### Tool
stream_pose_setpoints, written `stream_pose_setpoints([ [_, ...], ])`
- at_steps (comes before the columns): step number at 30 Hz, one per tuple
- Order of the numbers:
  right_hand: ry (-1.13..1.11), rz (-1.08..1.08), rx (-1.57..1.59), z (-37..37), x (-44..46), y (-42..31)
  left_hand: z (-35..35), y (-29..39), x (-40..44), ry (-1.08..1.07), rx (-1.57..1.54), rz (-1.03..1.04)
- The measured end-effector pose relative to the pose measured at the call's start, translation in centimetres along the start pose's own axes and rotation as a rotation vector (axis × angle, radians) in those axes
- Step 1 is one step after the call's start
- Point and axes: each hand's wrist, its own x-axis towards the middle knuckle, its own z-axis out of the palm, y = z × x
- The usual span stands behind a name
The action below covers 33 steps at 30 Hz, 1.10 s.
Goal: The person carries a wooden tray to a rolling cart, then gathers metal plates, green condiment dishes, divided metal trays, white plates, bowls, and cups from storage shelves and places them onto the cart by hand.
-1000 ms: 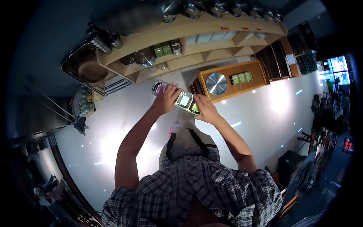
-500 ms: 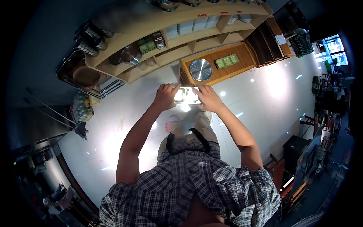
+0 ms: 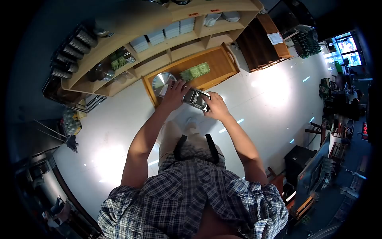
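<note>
A small shiny metal tray with two compartments is held in front of me, above the floor and near a low wooden cart. My left hand is closed on its left end, with the fingers partly over the edge. My right hand grips the other end, thumb toward the compartment. The tray slants, its right end nearer my body. Just beyond my left hand, a round metal lid or plate lies on the wooden cart top. Green patterned packs sit beside it.
Behind the cart stands a long pale wooden shelf with stacked white dishes and metal pots. A dark wooden cabinet adjoins on the right. Wrapped bottles stand on the floor at left. Chairs and a black bin are at right.
The tray has turned from level to slanting, and its bright glare is gone. My left hand has moved toward the cart, now overlapping the lid. The shelf and cart have shifted left in view.
</note>
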Motion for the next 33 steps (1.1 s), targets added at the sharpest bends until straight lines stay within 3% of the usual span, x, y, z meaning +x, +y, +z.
stream_pose_setpoints([
  [1, 0.069, 0.048, 0.017, -0.1, -0.2, 1.6, 0.6, 0.8, 1.7, 0.100, 0.075, -0.030],
  [3, 0.061, 0.106, 0.015, -0.6, 0.0, 4.4, 1.7, 2.0, 4.9, 0.047, 0.013, -0.067],
  [5, 0.173, 0.297, 0.011, -0.5, 0.9, 6.7, 3.2, 2.9, 8.0, 0.157, -0.055, -0.215],
  [10, 0.412, 0.511, -0.014, 1.6, 4.4, 13.9, 3.7, 4.3, 13.6, 0.077, -0.163, -0.270],
  [13, 0.414, 0.582, -0.040, 3.0, 7.2, 18.8, 7.0, 3.7, 16.4, 0.037, -0.233, -0.310],
  [23, 0.086, 0.631, -0.089, 9.1, 12.5, 29.2, 13.9, 3.8, 23.4, -0.161, -0.318, -0.439],
  [33, -0.115, 0.643, -0.051, 11.0, 15.1, 31.7, 17.3, 4.7, 25.5, -0.166, -0.253, -0.542],
])
